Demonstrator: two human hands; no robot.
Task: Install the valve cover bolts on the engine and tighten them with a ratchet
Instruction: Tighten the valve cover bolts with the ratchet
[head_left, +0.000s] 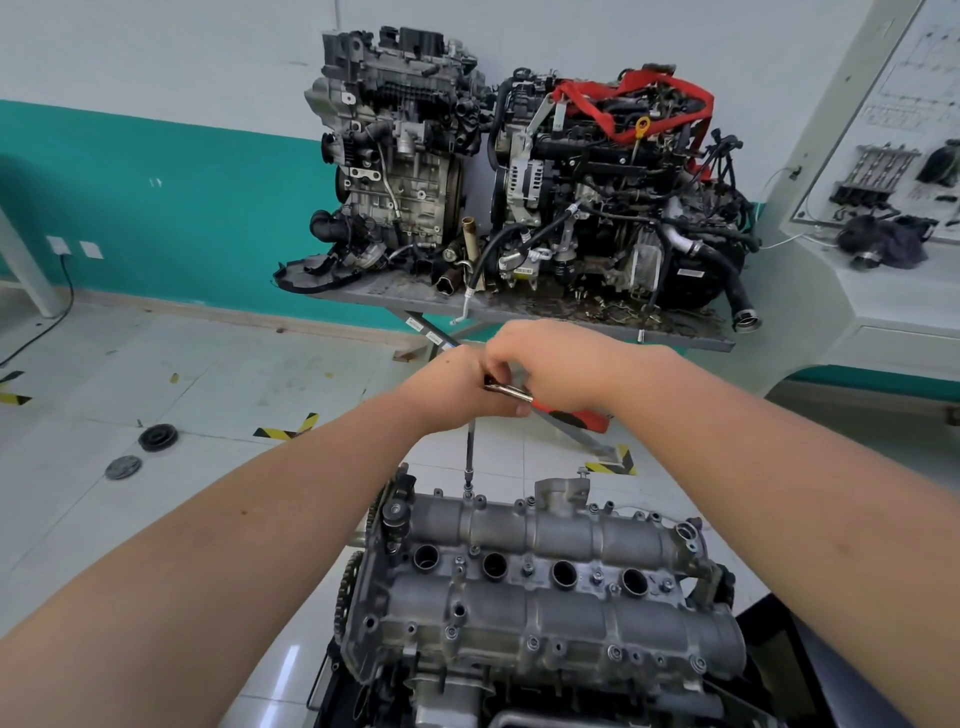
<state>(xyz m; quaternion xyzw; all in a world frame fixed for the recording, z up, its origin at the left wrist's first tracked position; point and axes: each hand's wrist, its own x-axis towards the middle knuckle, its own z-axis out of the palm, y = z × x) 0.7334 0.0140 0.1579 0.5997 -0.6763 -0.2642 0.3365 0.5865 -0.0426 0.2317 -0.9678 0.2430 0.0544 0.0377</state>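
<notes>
While both hands grip the ratchet (524, 397), left hand (457, 395) steadying its head and right hand (550, 364) on the handle, the extension (470, 457) should stay square on the far-edge bolt (469, 491) of the valve cover (545, 587).

1. No text, brand or number can be read anywhere in the view.
2. The small white labels (415, 325) on the grey metal leg under the far workbench carry print too small to make out.
3. The white wall panel (904, 67) at the upper right bears fine diagram lines and lettering, blurred beyond reading.
</notes>
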